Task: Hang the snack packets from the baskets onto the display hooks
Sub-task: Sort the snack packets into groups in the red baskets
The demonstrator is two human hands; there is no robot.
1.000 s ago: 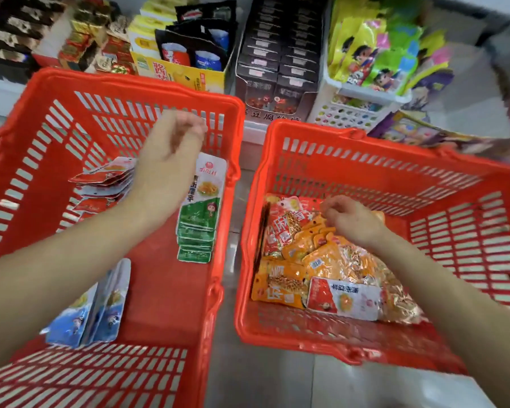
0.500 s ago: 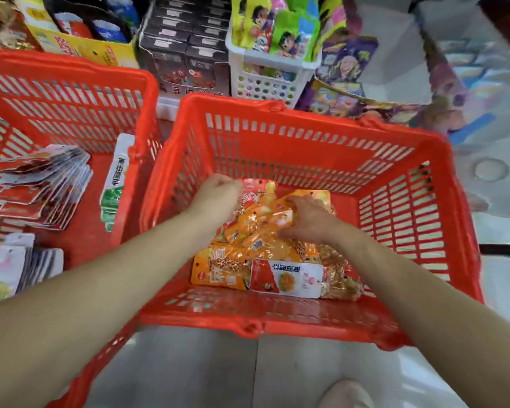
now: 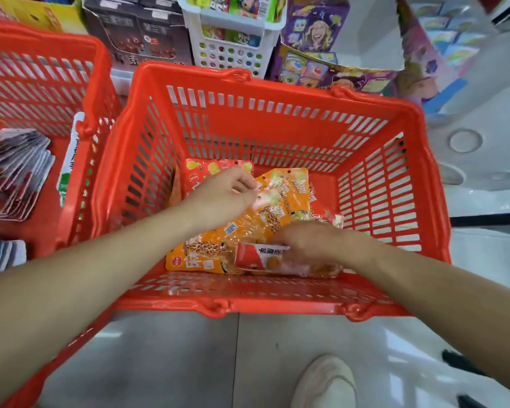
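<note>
Shoe (image 3: 324, 381): pale, on the grey floor tiles just before the basket. The person stands over it to reach in.
Right basket (image 3: 218, 304): red plastic, standing on the floor with its near rim toward the person, so both arms go down into it.
Right hand (image 3: 312, 244): it lies on the near side of the pile with the fingers curled onto the red-and-white packet (image 3: 259, 257). It is blurred, so I cannot tell if this grip holds the packet or only presses it down.
Orange packets (image 3: 212, 254): a loose, overlapping pile on the basket bottom.
Left hand (image 3: 224, 192): its grip pinches the top orange packet (image 3: 283, 195) at the upper edge, near the punched holes. I judge this is to lift it free of the pile with the hole end ready for a hook.
Left basket (image 3: 42, 45): just beside the right one. It holds fanned stacks of flat packets (image 3: 15, 169), and a green-and-white packet (image 3: 68, 160) leans at its wall.
Shelf goods: dark boxes (image 3: 136, 33), a white perforated basket (image 3: 233, 54) and purple cartons (image 3: 315, 28) stand behind both baskets.
Display hooks: not in view. The step in hand seems to be the picking.
</note>
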